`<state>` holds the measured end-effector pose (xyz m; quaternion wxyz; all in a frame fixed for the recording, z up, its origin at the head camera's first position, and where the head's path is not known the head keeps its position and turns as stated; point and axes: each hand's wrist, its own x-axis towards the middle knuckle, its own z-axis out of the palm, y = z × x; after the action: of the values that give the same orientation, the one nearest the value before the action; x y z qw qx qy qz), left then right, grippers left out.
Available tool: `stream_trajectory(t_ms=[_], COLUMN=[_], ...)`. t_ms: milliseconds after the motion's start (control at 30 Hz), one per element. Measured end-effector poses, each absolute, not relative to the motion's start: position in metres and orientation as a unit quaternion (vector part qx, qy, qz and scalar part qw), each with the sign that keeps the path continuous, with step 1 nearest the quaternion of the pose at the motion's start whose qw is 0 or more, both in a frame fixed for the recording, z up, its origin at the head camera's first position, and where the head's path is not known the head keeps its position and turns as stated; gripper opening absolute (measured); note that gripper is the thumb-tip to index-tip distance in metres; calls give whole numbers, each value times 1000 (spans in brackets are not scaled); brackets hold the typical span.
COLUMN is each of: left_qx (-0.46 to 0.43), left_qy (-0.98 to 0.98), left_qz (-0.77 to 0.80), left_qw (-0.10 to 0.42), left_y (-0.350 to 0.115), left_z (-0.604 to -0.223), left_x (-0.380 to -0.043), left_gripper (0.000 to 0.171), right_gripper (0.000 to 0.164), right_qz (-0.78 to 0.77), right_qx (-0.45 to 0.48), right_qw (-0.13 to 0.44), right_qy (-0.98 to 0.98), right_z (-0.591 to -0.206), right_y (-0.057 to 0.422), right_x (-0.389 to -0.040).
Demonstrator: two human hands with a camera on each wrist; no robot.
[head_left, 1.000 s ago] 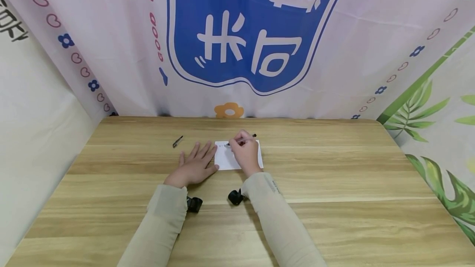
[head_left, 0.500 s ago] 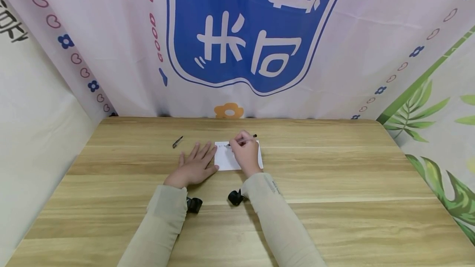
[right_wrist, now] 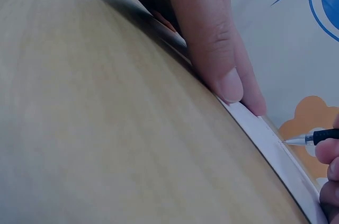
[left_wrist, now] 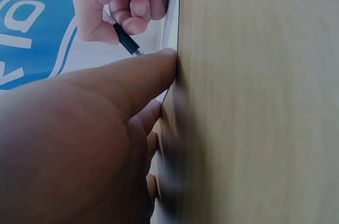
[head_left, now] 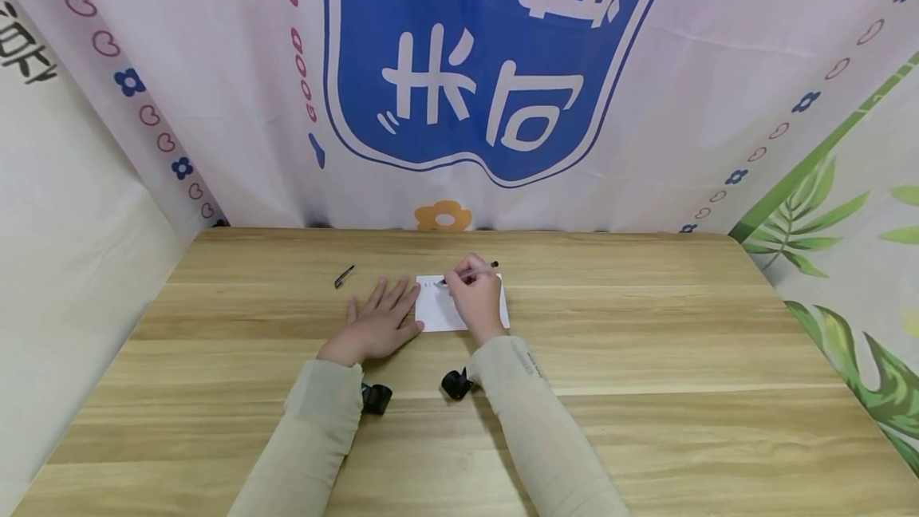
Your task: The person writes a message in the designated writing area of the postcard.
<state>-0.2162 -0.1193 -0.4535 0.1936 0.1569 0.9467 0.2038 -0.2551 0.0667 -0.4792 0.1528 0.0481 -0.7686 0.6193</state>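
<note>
A small white sheet of paper (head_left: 436,313) lies on the wooden table, with a short row of tiny marks near its top left. My right hand (head_left: 475,294) pinches a pen (head_left: 470,271) with a black grip, its tip down at the paper; in the right wrist view the pen's metal tip (right_wrist: 296,140) meets the sheet. Flat on the table, my left hand (head_left: 375,325) has its fingers spread, and its thumb and fingertips touch the paper's left edge. The left wrist view shows the left thumb (left_wrist: 153,68) at the sheet's edge.
A black pen cap (head_left: 344,276) lies on the table (head_left: 646,325) beyond the left hand. Dark wrist cameras (head_left: 376,398) sit at both wrists. A printed curtain (head_left: 273,174) hangs behind the table's far edge.
My right hand stays nearly in place with the pen at the row of marks. The left hand keeps its position. The head view shifts very slightly.
</note>
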Motion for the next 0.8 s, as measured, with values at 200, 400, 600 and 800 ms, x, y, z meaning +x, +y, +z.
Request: stream_trajectory(t_ms=[200, 400, 600, 800], left_qx=[156, 161, 159, 160], left_qy=[946, 946, 948, 948], left_qz=[203, 200, 192, 196], left_qw=[197, 197, 197, 192], left_y=[-119, -118, -118, -120], left_z=[-455, -444, -450, -459], left_x=[-217, -212, -215, -220], left_gripper=[70, 70, 70, 70], right_gripper=[17, 17, 17, 18], right_qz=[617, 614, 611, 614], right_qx=[55, 58, 50, 51], right_qw=[147, 153, 154, 157], right_qy=[-771, -772, -775, -772], right_z=[-479, -480, -481, -481], right_y=[67, 67, 66, 66], right_x=[-254, -256, -257, -257])
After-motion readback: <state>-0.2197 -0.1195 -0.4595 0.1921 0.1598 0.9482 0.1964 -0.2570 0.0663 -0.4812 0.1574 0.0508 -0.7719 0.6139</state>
